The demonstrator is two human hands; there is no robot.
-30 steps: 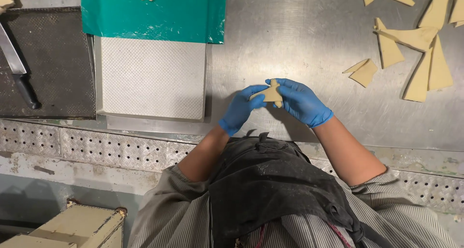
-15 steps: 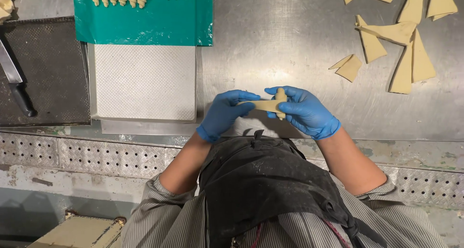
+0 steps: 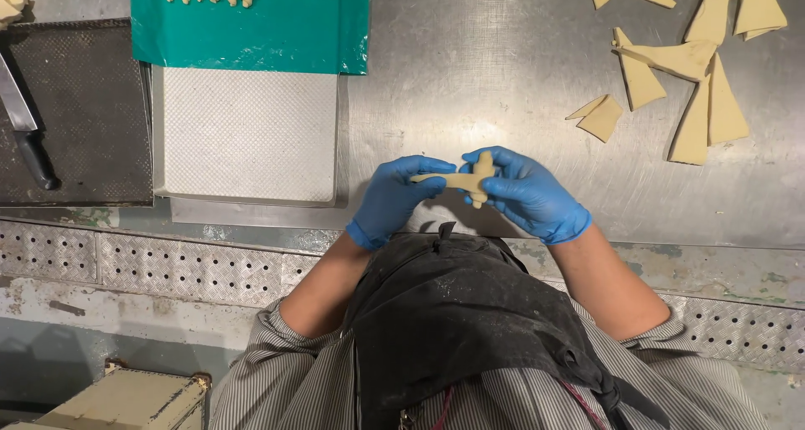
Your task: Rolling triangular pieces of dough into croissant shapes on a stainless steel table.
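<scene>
Dough: you hold the strip [image 3: 457,179] just above the steel table [image 3: 470,69], between both hands.
Left hand [image 3: 394,197]: fingers pinched on its left end.
Right hand [image 3: 524,191]: fingers clamped on its right end.
Tear risk: pulling your hands apart likely thins and snaps it.
Drop risk: a loosened pinch may let it fall.
Nearby: cut triangles [image 3: 696,78] lie well apart.

The piece of dough [image 3: 461,179] I hold is pale yellow and stretched sideways into a narrow strip. One wider end sticks up, above the steel table.
</scene>
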